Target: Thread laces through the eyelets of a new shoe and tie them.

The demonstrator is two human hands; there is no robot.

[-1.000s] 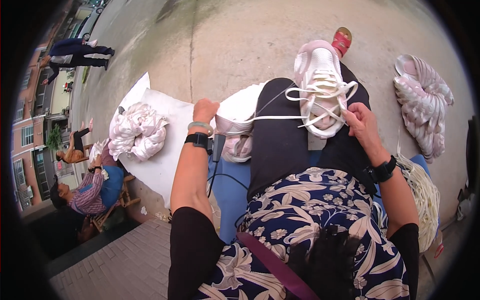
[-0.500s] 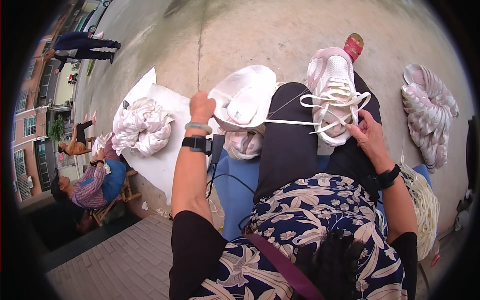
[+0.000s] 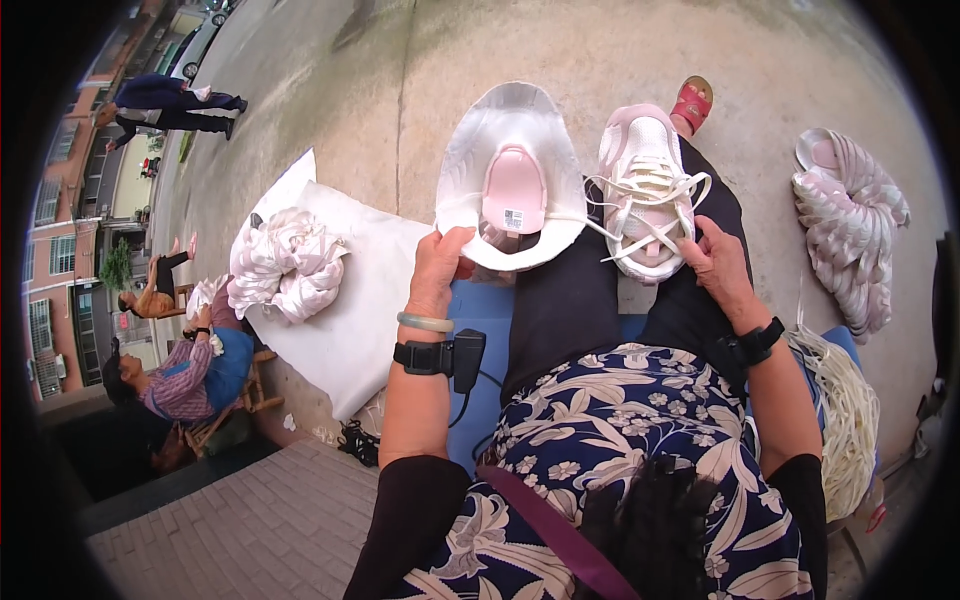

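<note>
My left hand (image 3: 436, 270) grips the near left edge of a shoe upper (image 3: 474, 150), its pale lining facing up and a pink tongue (image 3: 512, 180) with a small printed label in the middle. My right hand (image 3: 722, 265) pinches the near right edge of a second upper (image 3: 628, 135), pink and white mesh with its outer side up. White laces (image 3: 640, 184) run loosely through its eyelets, loops standing out at both sides. A strand of lace reaches toward the left upper. Both uppers are side by side over my thighs.
A coiled bundle of pink-white uppers (image 3: 288, 265) lies on a white sheet (image 3: 350, 350) at left; another bundle (image 3: 850, 230) is on the ground at right. A hank of pale laces (image 3: 842, 420) hangs beside my right arm. Several people are at the far left.
My left hand has moved right and nearer, turning the left upper so its lining and pink tongue face up. The laced upper has shifted slightly left with my right hand.
</note>
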